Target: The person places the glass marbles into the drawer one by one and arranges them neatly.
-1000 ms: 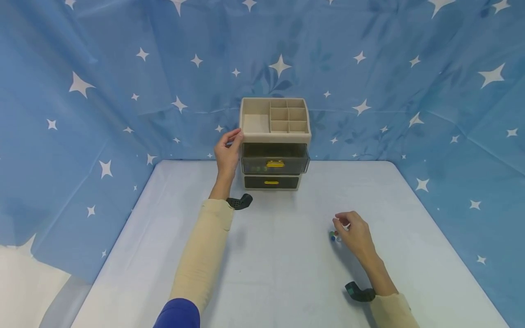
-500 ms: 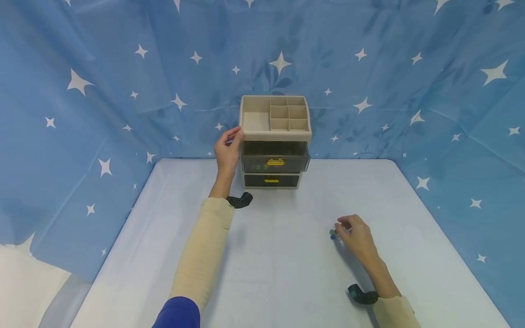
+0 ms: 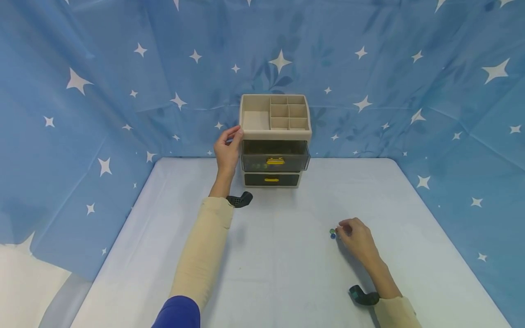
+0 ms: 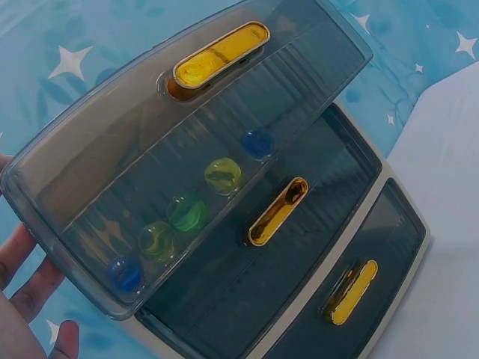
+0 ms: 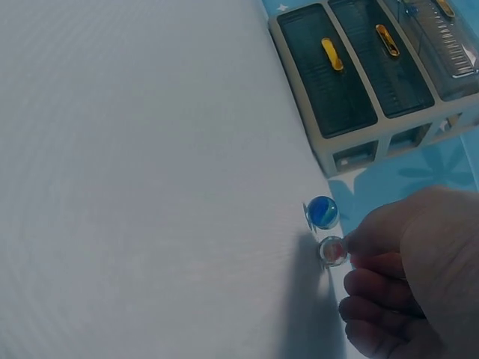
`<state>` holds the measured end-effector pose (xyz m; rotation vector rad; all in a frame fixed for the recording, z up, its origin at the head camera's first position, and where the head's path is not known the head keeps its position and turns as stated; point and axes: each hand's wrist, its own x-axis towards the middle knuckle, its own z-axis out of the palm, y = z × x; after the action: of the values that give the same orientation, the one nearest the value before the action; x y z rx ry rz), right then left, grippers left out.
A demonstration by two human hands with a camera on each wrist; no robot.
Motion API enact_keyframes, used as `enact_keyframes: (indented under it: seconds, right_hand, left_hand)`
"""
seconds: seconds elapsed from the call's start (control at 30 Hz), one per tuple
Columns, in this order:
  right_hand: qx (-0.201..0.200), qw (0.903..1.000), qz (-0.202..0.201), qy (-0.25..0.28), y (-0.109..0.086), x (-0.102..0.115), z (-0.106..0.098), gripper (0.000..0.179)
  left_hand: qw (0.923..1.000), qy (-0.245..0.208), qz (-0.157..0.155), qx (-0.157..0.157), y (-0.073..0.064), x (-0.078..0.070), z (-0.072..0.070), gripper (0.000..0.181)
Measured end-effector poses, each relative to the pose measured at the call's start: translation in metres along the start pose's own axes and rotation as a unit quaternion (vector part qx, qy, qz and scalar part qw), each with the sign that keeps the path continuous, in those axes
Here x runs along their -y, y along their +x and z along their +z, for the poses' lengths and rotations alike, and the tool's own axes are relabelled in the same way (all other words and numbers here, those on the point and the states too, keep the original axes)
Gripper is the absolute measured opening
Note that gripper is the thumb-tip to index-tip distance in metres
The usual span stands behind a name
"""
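Note:
In the head view my left hand (image 3: 227,150) touches the upper left side of a beige desk organizer (image 3: 275,135), thumb and fingertips at its edge. The top smoky drawer (image 4: 187,164) is pulled out, with several marbles (image 4: 187,213) along its floor, blue, green and yellow-green. On the white table my right hand (image 3: 357,237) is low over a small cluster of marbles, its fingertips right at a reddish clear marble (image 5: 333,251); I cannot tell if it is pinched. Beside it sit a blue marble (image 5: 323,212) and a green marble (image 3: 332,231).
Open compartments (image 3: 289,111) form the organizer's top. Below the pulled-out drawer are closed drawers with yellow handles (image 4: 353,293). A blue star-patterned curtain (image 3: 184,82) hangs behind and beside the white table (image 3: 266,255). Each wrist wears a black camera mount (image 3: 362,296).
My right hand has moved slightly down and to the right, its fingertips now closer to the marbles. The left hand stays at the organizer's side. The head view has tilted slightly.

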<state>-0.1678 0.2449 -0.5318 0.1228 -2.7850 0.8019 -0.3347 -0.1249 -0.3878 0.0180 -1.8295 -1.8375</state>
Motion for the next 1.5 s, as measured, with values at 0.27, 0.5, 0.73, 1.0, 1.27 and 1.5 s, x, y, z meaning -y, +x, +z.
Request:
enact_keyframes:
  seconds: [0.27,0.5,0.73,1.0,1.27,1.5]
  right_hand:
    - [0.023,0.9997,0.005,0.010,0.001,-0.002,-0.001,0.022]
    - [0.039,0.9988,0.027,0.002,0.003,-0.003,0.000,0.024]
    - [0.042,0.9987,0.026,-0.004,0.005,-0.003,-0.001,0.024]
    - [0.041,0.9987,0.029,0.000,0.004,-0.001,-0.001,0.022]
    - [0.033,0.9989,0.032,0.002,0.006,0.001,-0.001,0.025]
    - [0.019,0.9994,0.029,0.003,0.009,0.009,-0.007,0.025]
  left_hand:
    - [1.0000,0.007,-0.004,0.004,-0.016,-0.030,-0.003,0.028]
    - [1.0000,0.002,-0.005,0.006,-0.018,-0.034,-0.003,0.028]
    - [0.9999,0.002,-0.002,0.010,-0.019,-0.035,-0.004,0.028]
    - [0.9999,0.001,-0.006,0.014,-0.019,-0.032,-0.003,0.028]
    - [0.9998,0.000,-0.007,0.016,-0.019,-0.034,-0.004,0.029]
    - [0.9999,0.003,-0.003,0.015,-0.022,-0.036,-0.005,0.029]
